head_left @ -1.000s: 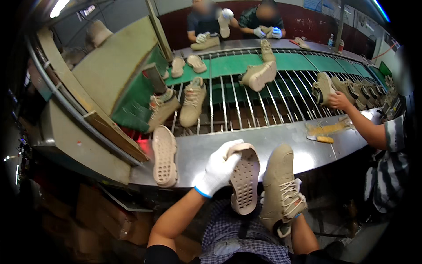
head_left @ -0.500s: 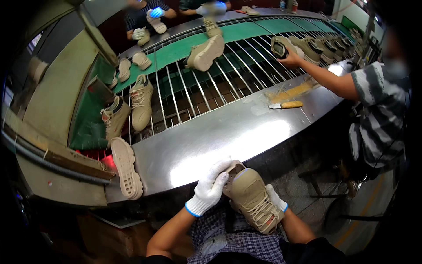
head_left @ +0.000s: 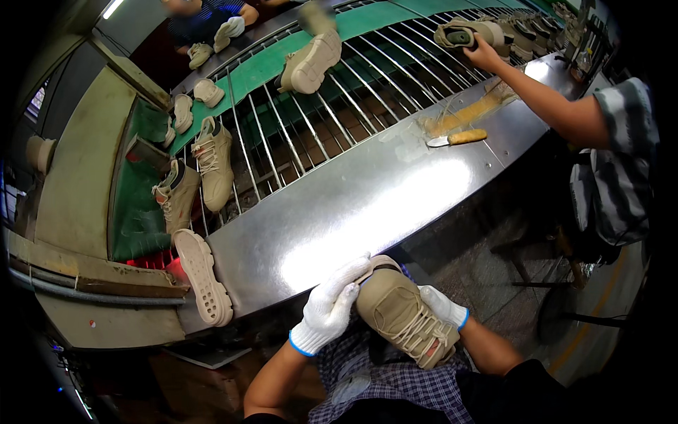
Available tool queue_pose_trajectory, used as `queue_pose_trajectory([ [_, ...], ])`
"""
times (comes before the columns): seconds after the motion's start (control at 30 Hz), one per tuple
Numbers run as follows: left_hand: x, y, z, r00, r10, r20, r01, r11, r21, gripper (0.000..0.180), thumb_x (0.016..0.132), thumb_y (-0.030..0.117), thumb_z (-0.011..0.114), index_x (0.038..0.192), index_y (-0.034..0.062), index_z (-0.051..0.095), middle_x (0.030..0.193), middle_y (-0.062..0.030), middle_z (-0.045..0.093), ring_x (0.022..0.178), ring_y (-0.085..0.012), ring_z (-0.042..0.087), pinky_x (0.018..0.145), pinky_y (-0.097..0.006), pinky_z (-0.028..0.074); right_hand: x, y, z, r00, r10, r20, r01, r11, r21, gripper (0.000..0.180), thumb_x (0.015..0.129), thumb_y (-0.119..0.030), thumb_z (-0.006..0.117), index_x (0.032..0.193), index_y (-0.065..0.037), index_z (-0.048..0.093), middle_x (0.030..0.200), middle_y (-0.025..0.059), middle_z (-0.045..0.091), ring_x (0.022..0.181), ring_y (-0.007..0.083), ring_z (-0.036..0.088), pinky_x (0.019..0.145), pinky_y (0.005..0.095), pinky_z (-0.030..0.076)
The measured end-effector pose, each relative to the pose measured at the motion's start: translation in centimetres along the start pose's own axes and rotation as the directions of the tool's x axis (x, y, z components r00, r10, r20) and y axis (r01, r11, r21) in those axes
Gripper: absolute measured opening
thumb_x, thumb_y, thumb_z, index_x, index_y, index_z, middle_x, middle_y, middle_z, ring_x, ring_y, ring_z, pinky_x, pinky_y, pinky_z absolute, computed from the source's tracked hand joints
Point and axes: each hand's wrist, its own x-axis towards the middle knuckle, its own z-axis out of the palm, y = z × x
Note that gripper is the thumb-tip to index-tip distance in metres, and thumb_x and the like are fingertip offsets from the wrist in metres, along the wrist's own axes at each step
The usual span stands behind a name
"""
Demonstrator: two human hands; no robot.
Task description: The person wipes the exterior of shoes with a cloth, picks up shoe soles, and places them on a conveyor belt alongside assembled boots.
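Close to my body I hold a beige lace-up shoe (head_left: 395,304), its toe pointing away from me and its laces facing up. My left hand (head_left: 328,304), in a white knit glove, is closed at the toe end on a shoe sole (head_left: 385,261). Only the sole's far rim shows past the toe; the shoe hides the rest. My right hand (head_left: 443,308), gloved the same way, grips the shoe's right side, with some fingers hidden beneath it. Another pale sole (head_left: 201,275) lies tread-side down or up, I cannot tell, on the bench's left end.
Past the metal bench edge (head_left: 353,198) runs a conveyor of metal rods (head_left: 311,134) carrying several shoes. A wooden-handled knife (head_left: 467,136) lies on the bench. At right, a co-worker's arm (head_left: 544,95) reaches over with a shoe (head_left: 462,34). Another person (head_left: 212,25) works opposite.
The toe and the sole have come closer together, leaving less of the sole's inside showing. My view has shifted. The co-worker at right still holds a shoe, now turned more sideways.
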Motion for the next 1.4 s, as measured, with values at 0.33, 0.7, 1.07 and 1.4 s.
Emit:
queue_pose_trajectory([
  [0.33, 0.0, -0.3, 0.1, 0.995, 0.065, -0.069, -0.058, 0.994, 0.096, 0.035, 0.110, 0.007, 0.048, 0.138, -0.0095, 0.061, 0.144, -0.0264, 0.064, 0.136, -0.0347, 0.061, 0.117, -0.043, 0.046, 1.1, -0.2, 0.0, 0.997, -0.071, 0.042, 0.073, 0.997, -0.038, 0.086, 0.104, -0.068, 0.056, 0.142, 0.009, 0.058, 0.132, 0.0164, 0.070, 0.117, 0.0188, 0.067, 0.101, 0.0347, 0.056],
  [0.7, 0.0, -0.9, 0.7, 0.980, 0.177, -0.093, -0.166, 0.979, 0.114, 0.038, 0.108, 0.007, 0.056, 0.142, -0.0100, 0.059, 0.140, -0.0279, 0.066, 0.129, -0.0359, 0.067, 0.112, -0.041, 0.052, 1.2, -0.7, 1.0, 0.997, -0.020, 0.075, 0.023, 0.999, -0.041, 0.084, 0.106, -0.066, 0.053, 0.141, 0.009, 0.060, 0.129, 0.0162, 0.071, 0.115, 0.0186, 0.068, 0.100, 0.0348, 0.057],
  [1.07, 2.4, 1.9, -0.1, 0.894, 0.338, -0.292, -0.249, 0.920, 0.304, 0.060, 0.094, 0.021, 0.076, 0.144, -0.0063, 0.058, 0.143, -0.0249, 0.063, 0.132, -0.0338, 0.062, 0.115, -0.044, 0.048, 5.2, -3.1, 3.2, 0.991, -0.133, -0.005, 0.133, 0.987, 0.086, 0.076, 0.111, -0.061, 0.045, 0.136, 0.009, 0.063, 0.124, 0.0156, 0.074, 0.109, 0.0187, 0.070, 0.096, 0.0352, 0.058],
  [1.4, -3.0, -0.3, -4.5, 0.792, -0.049, -0.609, 0.060, 0.998, -0.002, 0.026, 0.099, 0.008, 0.062, 0.121, -0.0046, 0.061, 0.122, -0.0158, 0.069, 0.110, -0.0198, 0.063, 0.105, -0.035, 0.049, 0.2, -9.5, 10.9, 0.987, -0.121, 0.101, 0.155, 0.619, -0.770, 0.059, 0.104, -0.043, 0.063, 0.145, -0.001, 0.057, 0.123, 0.0331, 0.071, 0.115, 0.0383, 0.073, 0.093, 0.0448, 0.061],
])
